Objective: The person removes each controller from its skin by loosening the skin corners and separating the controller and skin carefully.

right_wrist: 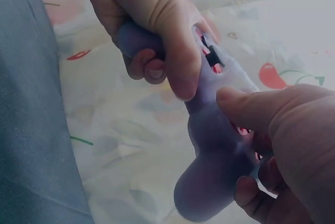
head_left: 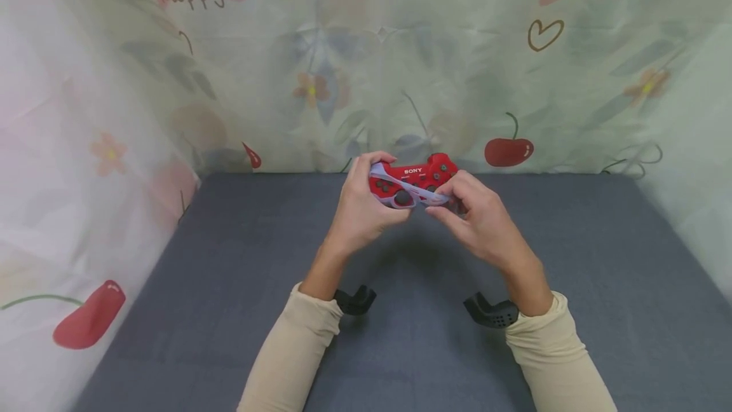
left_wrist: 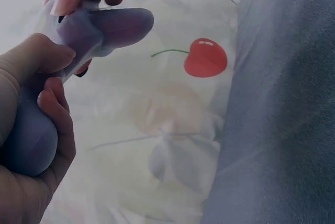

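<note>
A red SONY game controller (head_left: 413, 171) is held up above the far part of the table, partly dressed in a thin lilac silicone cover (head_left: 426, 196). My left hand (head_left: 359, 208) grips its left side, with fingers wrapped round the covered handle and the thumb along the near edge. On the other side my right hand (head_left: 480, 215) pinches the cover's edge between thumb and fingers, near the right handle. The cover crosses the controller's face diagonally, leaving the right button side bare red. From the right wrist, the cover (right_wrist: 204, 187) bulges over a handle, with red showing through its openings.
The dark grey tabletop (head_left: 400, 348) spreads under both forearms. Behind it and at the sides hangs a pale printed curtain (head_left: 377, 68) with cherries and flowers. Black wrist mounts (head_left: 356, 301) stick out from the beige sleeves (head_left: 294, 348).
</note>
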A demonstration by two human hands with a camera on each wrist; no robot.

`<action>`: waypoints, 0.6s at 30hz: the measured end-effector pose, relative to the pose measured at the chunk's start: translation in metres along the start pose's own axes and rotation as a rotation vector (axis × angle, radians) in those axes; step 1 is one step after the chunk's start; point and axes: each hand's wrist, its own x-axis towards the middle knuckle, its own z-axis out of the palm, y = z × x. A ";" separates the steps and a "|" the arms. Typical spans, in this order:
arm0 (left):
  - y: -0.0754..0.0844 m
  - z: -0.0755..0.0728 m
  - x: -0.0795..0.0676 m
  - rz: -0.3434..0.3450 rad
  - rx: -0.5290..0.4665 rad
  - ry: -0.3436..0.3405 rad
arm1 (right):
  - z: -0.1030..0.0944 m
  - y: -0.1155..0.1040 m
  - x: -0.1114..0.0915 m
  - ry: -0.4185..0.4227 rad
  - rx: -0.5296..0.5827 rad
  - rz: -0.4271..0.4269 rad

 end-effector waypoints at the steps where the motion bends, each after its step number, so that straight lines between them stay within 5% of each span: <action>1: 0.000 -0.001 0.000 -0.010 -0.009 0.005 | 0.000 0.000 0.000 -0.002 -0.005 -0.008; 11: 0.003 -0.005 0.001 -0.061 -0.128 0.030 | -0.003 -0.001 -0.003 -0.061 0.023 -0.003; 18: 0.002 -0.003 -0.001 -0.044 -0.104 0.034 | -0.005 0.001 -0.005 -0.100 0.062 0.044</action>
